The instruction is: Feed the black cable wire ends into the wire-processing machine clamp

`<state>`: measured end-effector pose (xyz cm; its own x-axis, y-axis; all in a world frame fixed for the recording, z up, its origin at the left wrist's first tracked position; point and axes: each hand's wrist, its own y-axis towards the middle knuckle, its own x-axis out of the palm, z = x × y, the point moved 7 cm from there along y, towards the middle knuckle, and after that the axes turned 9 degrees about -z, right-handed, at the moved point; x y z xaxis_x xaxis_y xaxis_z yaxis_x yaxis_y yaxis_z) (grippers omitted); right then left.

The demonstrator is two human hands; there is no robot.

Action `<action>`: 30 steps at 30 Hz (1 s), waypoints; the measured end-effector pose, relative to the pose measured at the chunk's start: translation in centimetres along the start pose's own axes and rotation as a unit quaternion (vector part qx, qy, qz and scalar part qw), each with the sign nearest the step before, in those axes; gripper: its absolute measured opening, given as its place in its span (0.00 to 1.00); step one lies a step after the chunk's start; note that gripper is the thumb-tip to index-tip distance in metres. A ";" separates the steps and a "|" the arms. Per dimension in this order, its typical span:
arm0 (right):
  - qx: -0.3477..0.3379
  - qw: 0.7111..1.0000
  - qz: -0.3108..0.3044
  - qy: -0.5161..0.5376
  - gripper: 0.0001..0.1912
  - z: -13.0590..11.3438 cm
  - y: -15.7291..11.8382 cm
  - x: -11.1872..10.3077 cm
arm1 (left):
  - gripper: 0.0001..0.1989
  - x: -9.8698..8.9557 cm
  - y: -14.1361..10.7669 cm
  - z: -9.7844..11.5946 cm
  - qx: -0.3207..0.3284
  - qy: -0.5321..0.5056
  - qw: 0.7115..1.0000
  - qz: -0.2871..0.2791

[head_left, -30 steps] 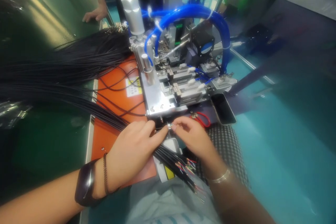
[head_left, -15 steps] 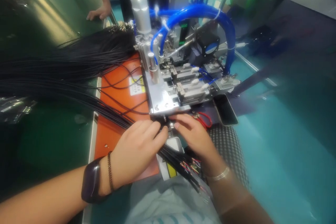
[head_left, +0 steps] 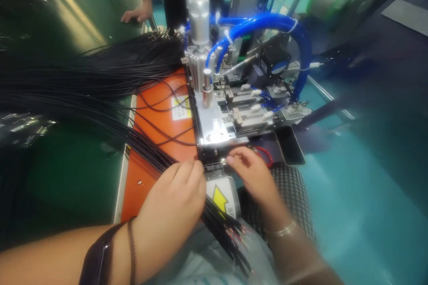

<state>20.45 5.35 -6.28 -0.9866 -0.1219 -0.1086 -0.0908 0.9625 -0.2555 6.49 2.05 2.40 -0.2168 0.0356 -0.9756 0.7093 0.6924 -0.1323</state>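
My left hand (head_left: 179, 200) is closed above a bundle of black cables (head_left: 152, 153) that passes beneath it, its stripped coloured ends (head_left: 236, 234) lying over my lap. Its fingertips meet at the left end of a small dark fixture (head_left: 214, 167) below the machine's silver plate (head_left: 216, 131); what they pinch is hidden. At the fixture's right end is my right hand (head_left: 252, 171), thumb and forefinger close together at a small shiny part (head_left: 223, 160). Whether it grips that part is too small to tell.
The machine carries a silver cylinder (head_left: 199, 18) and a thick blue hose (head_left: 267, 20). A phone (head_left: 290, 144) lies right of my right hand. More black cables (head_left: 83, 80) spread left across the orange panel (head_left: 160, 124). Another person's hand (head_left: 137, 13) rests at the back.
The view has shifted, so the machine appears farther right. My left hand has moved down and off the fixture's middle, uncovering it and the yellow arrow label. My right hand remains beside the fixture.
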 end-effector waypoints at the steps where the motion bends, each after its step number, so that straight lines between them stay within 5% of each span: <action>1: -0.032 0.999 0.020 -0.033 0.07 -0.6 -0.4 -0.6 | 0.13 0.1 -0.1 0.0 -0.006 0.004 1.000 -0.007; 4: -0.173 0.974 -0.026 -0.142 0.11 -3.3 -2.2 -0.7 | 0.15 0.3 -0.1 -0.3 -0.020 -0.003 1.000 -0.021; 7: -0.329 0.895 -0.180 -0.243 0.15 -5.7 -4.5 1.5 | 0.16 0.2 0.2 -0.8 -0.022 -0.025 0.999 -0.027; 9: -0.376 0.860 -0.214 -0.270 0.14 -6.2 -5.3 2.3 | 0.16 0.4 0.4 -1.2 -0.019 -0.044 0.998 -0.039; 13: -0.382 0.881 -0.167 -0.223 0.14 -5.9 -4.7 2.7 | 0.15 0.6 0.9 -2.5 -0.030 -0.068 0.997 -0.020; 21: -0.363 0.916 -0.058 -0.163 0.09 -6.1 -4.1 1.7 | 0.12 -2.0 -0.5 -2.7 0.029 -0.084 0.981 0.172; 25: -0.336 0.922 -0.016 -0.192 0.08 -5.8 -3.2 1.6 | 0.09 -1.8 -0.9 -1.6 0.073 -0.104 0.977 0.173; 30: -0.304 0.924 -0.066 -0.222 0.07 -5.9 -2.2 3.0 | 0.06 -0.6 0.3 -1.5 0.083 -0.132 0.976 0.155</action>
<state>16.90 4.28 -0.33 -0.8203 -0.2062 -0.5334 -0.3999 0.8736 0.2773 5.83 3.27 3.21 0.1901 0.0224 -0.9815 0.8173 0.5503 0.1709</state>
